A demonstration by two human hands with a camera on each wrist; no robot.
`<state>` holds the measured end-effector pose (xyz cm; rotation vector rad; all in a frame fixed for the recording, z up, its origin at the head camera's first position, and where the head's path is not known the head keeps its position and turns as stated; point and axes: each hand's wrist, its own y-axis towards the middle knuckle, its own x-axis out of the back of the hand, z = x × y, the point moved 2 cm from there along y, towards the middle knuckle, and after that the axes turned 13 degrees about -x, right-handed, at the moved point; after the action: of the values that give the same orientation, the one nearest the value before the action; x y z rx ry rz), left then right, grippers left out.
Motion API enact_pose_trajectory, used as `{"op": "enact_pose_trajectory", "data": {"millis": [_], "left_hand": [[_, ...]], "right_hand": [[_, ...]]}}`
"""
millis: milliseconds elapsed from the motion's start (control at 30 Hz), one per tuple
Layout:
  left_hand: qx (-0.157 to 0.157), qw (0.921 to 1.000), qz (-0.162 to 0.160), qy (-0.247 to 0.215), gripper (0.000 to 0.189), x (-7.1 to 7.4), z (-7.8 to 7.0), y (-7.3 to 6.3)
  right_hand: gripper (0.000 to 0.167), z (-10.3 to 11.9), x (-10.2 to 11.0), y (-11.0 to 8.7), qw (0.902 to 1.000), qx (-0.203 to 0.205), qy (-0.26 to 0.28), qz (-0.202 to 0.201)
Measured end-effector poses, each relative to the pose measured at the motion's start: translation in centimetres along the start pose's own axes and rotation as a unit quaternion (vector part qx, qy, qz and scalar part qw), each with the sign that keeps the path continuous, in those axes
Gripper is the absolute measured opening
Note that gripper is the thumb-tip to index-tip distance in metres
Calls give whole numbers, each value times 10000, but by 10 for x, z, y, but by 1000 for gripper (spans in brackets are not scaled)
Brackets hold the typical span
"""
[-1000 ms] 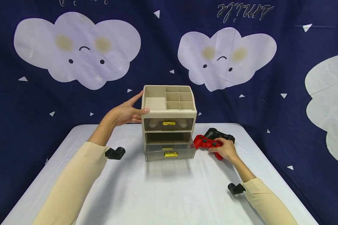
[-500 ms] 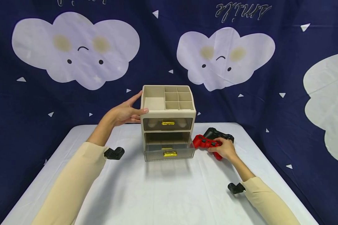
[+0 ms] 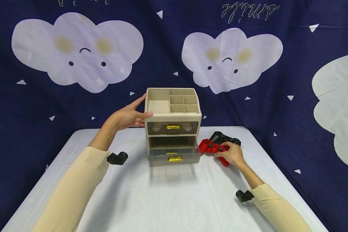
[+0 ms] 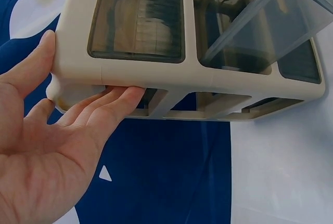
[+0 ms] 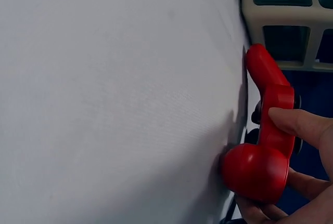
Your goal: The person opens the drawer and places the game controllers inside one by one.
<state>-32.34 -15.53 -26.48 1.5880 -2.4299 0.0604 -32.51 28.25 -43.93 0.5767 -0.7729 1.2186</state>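
Note:
A beige desk organizer [image 3: 174, 115] with smoky see-through drawers stands mid-table, its middle drawer [image 3: 162, 160] pulled out. My left hand [image 3: 128, 116] rests on the organizer's left side, thumb on the upper front edge. In the left wrist view, the left fingers [image 4: 112, 104] lie nearly straight along that side. To the right of the organizer, my right hand [image 3: 233, 154] pinches a red game controller [image 3: 211, 147] between thumb and fingers. The right wrist view shows the red controller [image 5: 255, 172] tipped on edge, close to the white cloth. A black game controller [image 3: 220, 138] lies behind it, partly covered.
A white cloth covers the table [image 3: 168, 203]. Behind it hangs a dark blue curtain [image 3: 162, 48] with pale clouds. The drawer's right front corner is close to the red controller. Divided compartments [image 3: 184, 100] top the organizer.
The red controller's near grip has dipped very slightly in my right hand, and the right wrist has shifted a little. My left hand keeps its place on the organizer.

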Motion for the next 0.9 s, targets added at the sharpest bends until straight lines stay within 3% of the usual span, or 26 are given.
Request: {"op": "enact_pose_trajectory", "data": {"millis": [667, 900], "left_hand": [[63, 9999, -61, -76, 100, 1, -3, 0], [98, 9999, -85, -78, 100, 0, -2, -1]], "right_hand": [[63, 46, 65, -23, 9991, 341, -231, -99], [62, 65, 87, -33, 9968, 677, -309, -279]]}}
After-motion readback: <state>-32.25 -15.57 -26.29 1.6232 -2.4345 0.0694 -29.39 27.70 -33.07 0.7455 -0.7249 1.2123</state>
